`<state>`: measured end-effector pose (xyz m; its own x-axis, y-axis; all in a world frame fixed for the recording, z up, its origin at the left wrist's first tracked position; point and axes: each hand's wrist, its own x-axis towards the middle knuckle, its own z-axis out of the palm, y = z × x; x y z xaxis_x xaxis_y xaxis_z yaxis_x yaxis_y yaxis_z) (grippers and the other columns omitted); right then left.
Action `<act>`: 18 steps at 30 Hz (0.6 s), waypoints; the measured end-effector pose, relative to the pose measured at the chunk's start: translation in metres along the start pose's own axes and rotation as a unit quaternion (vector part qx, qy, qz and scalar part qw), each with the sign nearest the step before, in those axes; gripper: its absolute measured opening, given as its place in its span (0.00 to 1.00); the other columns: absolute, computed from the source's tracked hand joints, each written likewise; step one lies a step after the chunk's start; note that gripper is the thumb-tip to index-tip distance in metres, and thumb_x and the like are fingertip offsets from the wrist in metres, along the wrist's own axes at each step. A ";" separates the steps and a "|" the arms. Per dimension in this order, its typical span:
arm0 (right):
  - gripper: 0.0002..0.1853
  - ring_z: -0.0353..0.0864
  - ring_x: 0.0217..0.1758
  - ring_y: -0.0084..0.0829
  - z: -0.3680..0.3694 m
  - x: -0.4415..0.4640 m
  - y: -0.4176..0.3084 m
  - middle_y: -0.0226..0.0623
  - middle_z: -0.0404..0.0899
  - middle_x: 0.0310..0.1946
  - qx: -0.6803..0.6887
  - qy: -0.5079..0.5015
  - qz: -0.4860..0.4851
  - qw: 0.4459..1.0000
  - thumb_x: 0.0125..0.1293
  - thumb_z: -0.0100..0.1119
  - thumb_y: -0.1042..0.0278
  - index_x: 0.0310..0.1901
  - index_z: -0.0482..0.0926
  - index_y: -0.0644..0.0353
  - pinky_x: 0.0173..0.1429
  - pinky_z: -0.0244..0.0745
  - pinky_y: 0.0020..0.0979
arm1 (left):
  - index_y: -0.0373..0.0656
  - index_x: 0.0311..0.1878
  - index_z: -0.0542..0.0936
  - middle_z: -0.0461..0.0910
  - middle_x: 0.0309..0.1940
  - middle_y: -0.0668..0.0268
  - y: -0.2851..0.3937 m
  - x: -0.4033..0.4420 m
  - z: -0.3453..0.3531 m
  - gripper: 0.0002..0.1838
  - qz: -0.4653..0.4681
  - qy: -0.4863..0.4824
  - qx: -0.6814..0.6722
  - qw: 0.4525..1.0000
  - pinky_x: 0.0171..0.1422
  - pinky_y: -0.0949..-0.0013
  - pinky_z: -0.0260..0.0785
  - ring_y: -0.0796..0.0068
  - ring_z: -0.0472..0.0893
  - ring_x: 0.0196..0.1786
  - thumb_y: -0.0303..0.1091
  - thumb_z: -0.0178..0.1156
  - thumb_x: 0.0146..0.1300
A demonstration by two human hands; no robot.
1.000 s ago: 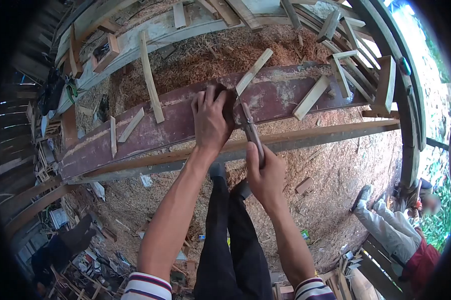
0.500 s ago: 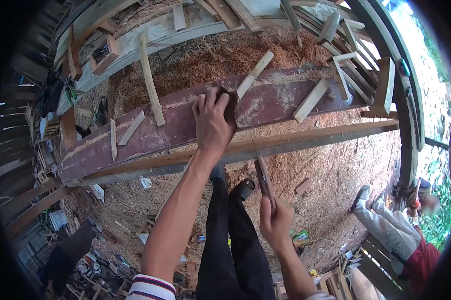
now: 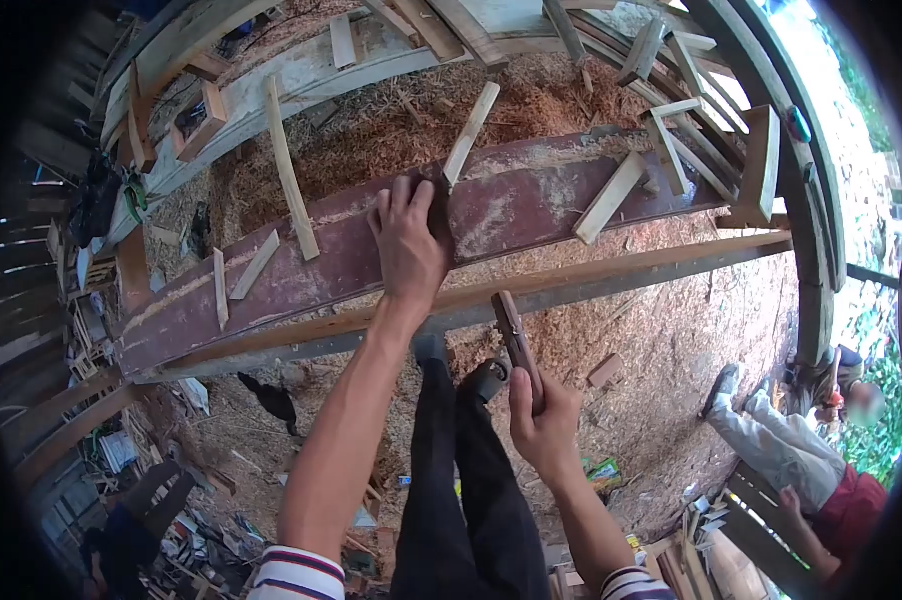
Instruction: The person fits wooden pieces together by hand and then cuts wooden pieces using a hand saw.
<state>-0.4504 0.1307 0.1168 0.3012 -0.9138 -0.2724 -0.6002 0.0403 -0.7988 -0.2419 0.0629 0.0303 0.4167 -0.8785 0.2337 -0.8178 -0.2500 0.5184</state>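
Observation:
My left hand [image 3: 409, 245] presses on a dark wooden piece [image 3: 439, 222] at the middle of a reddish-brown plank [image 3: 341, 262], its fingers bent over the top. Just beyond those fingers, a pale strip [image 3: 472, 133] leans across the plank's far edge. In my right hand [image 3: 548, 420] is the brown handle of a saw [image 3: 518, 348], held below and to the right of my left hand. The saw's thin blade is hard to make out; its handle end is on the near side of the plank.
Pale wood pieces [image 3: 611, 198] lie on the plank. A long beam [image 3: 611, 277] runs along its near side. Wooden frames [image 3: 761, 165] stand at the right. People sit or stand at the lower right [image 3: 796, 450] and lower left [image 3: 136, 520]. A black bird-like shape [image 3: 269, 400] is on the shavings.
The saw and my right hand moved down and right, away from the plank, then slightly back up. My left hand stays on the piece. The view shifted slightly, and a black shape appeared at lower left.

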 end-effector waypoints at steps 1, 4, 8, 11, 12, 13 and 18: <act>0.09 0.80 0.17 0.44 -0.009 0.002 0.004 0.48 0.76 0.16 -0.004 -0.002 -0.004 1.000 0.68 0.59 0.67 0.37 0.82 0.65 0.23 0.70 0.35 | 0.37 0.49 0.78 0.72 0.47 0.57 0.002 0.002 0.000 0.13 0.003 0.026 0.031 0.999 0.63 0.51 0.59 0.54 0.71 0.52 0.28 0.60 0.61; 0.09 0.79 0.15 0.39 -0.024 -0.009 0.010 0.46 0.72 0.14 0.029 -0.011 0.010 0.999 0.68 0.59 0.67 0.34 0.81 0.65 0.22 0.67 0.34 | 0.35 0.50 0.78 0.72 0.52 0.55 0.000 -0.004 0.000 0.14 0.009 -0.024 0.015 1.000 0.64 0.50 0.58 0.51 0.70 0.55 0.27 0.60 0.60; 0.09 0.75 0.13 0.38 -0.009 -0.017 -0.017 0.45 0.71 0.13 0.035 0.009 0.027 0.999 0.69 0.59 0.67 0.37 0.81 0.65 0.21 0.66 0.34 | 0.35 0.49 0.79 0.72 0.55 0.53 0.000 -0.003 0.003 0.15 0.016 -0.011 0.004 1.000 0.65 0.50 0.57 0.50 0.70 0.57 0.29 0.61 0.59; 0.09 0.74 0.12 0.35 -0.014 -0.016 -0.020 0.44 0.69 0.13 0.004 -0.008 0.041 0.999 0.69 0.58 0.67 0.38 0.81 0.65 0.21 0.65 0.34 | 0.37 0.48 0.80 0.72 0.54 0.53 -0.001 -0.003 0.004 0.14 0.016 -0.007 0.014 1.000 0.67 0.49 0.57 0.51 0.70 0.57 0.30 0.61 0.60; 0.09 0.74 0.12 0.35 -0.016 -0.019 -0.018 0.44 0.69 0.13 0.000 -0.010 0.043 0.999 0.69 0.58 0.67 0.38 0.81 0.65 0.21 0.65 0.34 | 0.37 0.47 0.80 0.72 0.54 0.53 0.001 -0.003 0.003 0.13 0.017 -0.002 0.015 1.000 0.67 0.49 0.57 0.51 0.70 0.57 0.30 0.61 0.60; 0.09 0.72 0.12 0.35 -0.018 -0.021 -0.015 0.43 0.69 0.13 0.032 0.002 0.040 0.999 0.69 0.58 0.67 0.36 0.81 0.65 0.21 0.64 0.34 | 0.37 0.47 0.80 0.72 0.54 0.53 0.004 -0.002 0.002 0.13 0.016 0.000 0.013 1.000 0.67 0.49 0.57 0.51 0.70 0.57 0.30 0.61 0.60; 0.13 0.67 0.11 0.34 -0.009 -0.025 0.001 0.41 0.66 0.12 0.063 0.016 0.044 0.997 0.70 0.57 0.66 0.28 0.78 0.64 0.20 0.60 0.34 | 0.40 0.49 0.79 0.71 0.56 0.55 0.005 -0.002 -0.002 0.15 0.003 -0.028 0.009 1.000 0.67 0.49 0.57 0.52 0.69 0.58 0.30 0.63 0.58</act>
<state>-0.4656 0.1500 0.1274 0.2253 -0.9170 -0.3290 -0.5255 0.1700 -0.8336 -0.2460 0.0642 0.0338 0.3899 -0.9011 0.1899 -0.8273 -0.2521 0.5021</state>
